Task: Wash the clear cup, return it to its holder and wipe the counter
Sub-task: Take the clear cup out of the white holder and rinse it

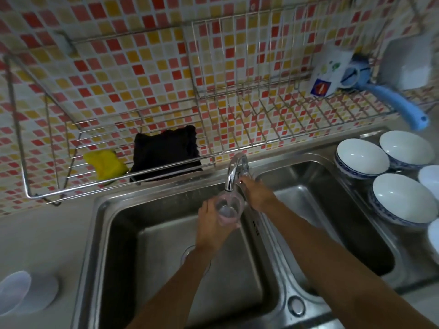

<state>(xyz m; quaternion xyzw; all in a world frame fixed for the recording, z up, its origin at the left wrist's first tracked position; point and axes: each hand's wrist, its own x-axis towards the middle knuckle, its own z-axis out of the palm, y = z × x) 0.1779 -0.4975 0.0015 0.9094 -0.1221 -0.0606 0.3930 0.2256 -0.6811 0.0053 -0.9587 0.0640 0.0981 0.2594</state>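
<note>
My left hand holds the clear cup upright over the left sink basin, right under the spout of the steel faucet. My right hand reaches to the faucet base, its fingertips on the handle behind the spout. A round white holder lies on the pale counter at the lower left. A black cloth and a yellow sponge rest in the wire rack on the tiled wall.
The right sink basin lies under my right forearm. Several white bowls with blue rims stand on the drainboard at the right. On the upper rack are a white mug, a blue-handled tool and a white container.
</note>
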